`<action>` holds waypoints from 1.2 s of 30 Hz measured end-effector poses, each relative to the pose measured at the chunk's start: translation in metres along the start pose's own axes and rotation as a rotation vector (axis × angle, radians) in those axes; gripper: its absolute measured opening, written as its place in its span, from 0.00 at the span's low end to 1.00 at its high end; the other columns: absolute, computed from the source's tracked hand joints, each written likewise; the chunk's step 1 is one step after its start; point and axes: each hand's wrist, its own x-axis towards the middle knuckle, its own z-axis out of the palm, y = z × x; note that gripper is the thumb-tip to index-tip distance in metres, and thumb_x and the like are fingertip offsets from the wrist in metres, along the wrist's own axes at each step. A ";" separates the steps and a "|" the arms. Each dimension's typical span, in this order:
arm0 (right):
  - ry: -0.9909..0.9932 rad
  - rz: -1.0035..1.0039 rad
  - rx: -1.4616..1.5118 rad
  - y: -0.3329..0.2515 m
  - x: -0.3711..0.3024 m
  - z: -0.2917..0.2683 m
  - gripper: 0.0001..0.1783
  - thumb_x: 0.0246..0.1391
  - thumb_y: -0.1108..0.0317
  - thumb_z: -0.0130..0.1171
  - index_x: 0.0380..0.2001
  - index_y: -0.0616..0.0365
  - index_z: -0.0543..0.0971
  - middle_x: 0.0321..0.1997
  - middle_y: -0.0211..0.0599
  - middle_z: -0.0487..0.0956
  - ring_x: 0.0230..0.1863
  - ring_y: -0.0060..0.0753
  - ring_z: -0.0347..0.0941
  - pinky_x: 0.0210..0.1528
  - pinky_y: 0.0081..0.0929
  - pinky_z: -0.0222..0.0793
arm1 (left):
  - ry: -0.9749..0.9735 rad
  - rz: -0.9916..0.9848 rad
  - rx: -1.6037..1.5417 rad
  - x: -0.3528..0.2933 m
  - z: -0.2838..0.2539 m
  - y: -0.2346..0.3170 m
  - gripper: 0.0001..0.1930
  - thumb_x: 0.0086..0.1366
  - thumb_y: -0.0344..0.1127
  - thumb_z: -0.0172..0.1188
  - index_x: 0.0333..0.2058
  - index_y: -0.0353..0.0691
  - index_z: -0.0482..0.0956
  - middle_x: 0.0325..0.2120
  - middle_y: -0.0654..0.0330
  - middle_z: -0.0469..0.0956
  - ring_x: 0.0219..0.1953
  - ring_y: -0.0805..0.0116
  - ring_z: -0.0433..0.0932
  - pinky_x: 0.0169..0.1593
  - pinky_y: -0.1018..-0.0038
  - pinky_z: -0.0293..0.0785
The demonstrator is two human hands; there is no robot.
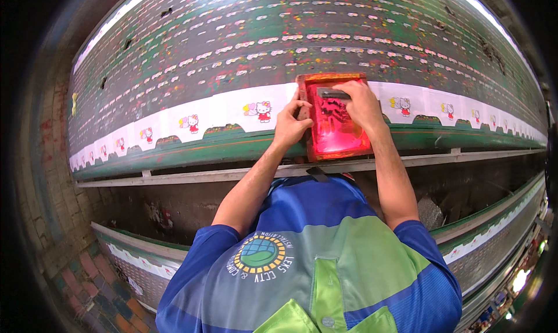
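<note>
A wooden screen-printing frame (339, 155) lies on the near edge of the long table, its mesh covered in bright red-pink ink. My left hand (293, 122) grips the frame's left side, thumb and fingers bent at its edge. Inside the frame, near its far end, my right hand (362, 105) is closed on a dark squeegee (331, 93). Dark ink streaks show on the mesh below the blade. White cloth pieces (218, 109) printed with a cartoon cat and balloons run in a row to both sides of the frame, which hides the piece under it.
The long printing table (232, 80) curves away, its dark and green top speckled with paint and rows of small marks. A pale rail (232, 177) runs along its near side. Behind me stands another table (139, 263) with white cloth pieces. Brick paving (99, 280) lies at left.
</note>
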 end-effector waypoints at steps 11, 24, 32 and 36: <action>0.008 0.131 0.006 -0.045 -0.114 0.005 0.33 0.49 0.87 0.60 0.57 0.53 0.90 0.58 0.41 0.87 0.64 0.52 0.80 0.69 0.46 0.76 | 0.026 0.003 0.007 -0.007 0.000 0.005 0.21 0.52 0.21 0.73 0.47 0.37 0.85 0.84 0.43 0.59 0.82 0.56 0.64 0.77 0.63 0.67; 0.056 0.039 0.053 0.022 -0.132 -0.053 0.31 0.51 0.85 0.60 0.57 0.50 0.90 0.58 0.36 0.86 0.63 0.50 0.79 0.67 0.45 0.79 | 0.078 0.166 0.034 -0.004 0.078 0.033 0.19 0.52 0.19 0.68 0.46 0.35 0.85 0.82 0.41 0.62 0.75 0.63 0.74 0.69 0.67 0.75; 0.081 0.018 -0.011 0.143 -0.162 -0.131 0.25 0.54 0.81 0.62 0.54 0.52 0.91 0.55 0.36 0.86 0.60 0.48 0.80 0.64 0.44 0.79 | 0.045 0.073 0.034 0.026 0.224 0.046 0.21 0.51 0.20 0.69 0.46 0.36 0.85 0.83 0.41 0.61 0.76 0.62 0.73 0.67 0.68 0.75; 0.047 -0.021 0.012 0.158 -0.160 -0.137 0.26 0.54 0.82 0.61 0.54 0.52 0.90 0.54 0.37 0.86 0.60 0.49 0.80 0.64 0.45 0.79 | 0.034 -0.109 -0.023 0.035 0.230 0.031 0.21 0.51 0.18 0.68 0.46 0.36 0.84 0.83 0.43 0.60 0.77 0.61 0.71 0.72 0.67 0.72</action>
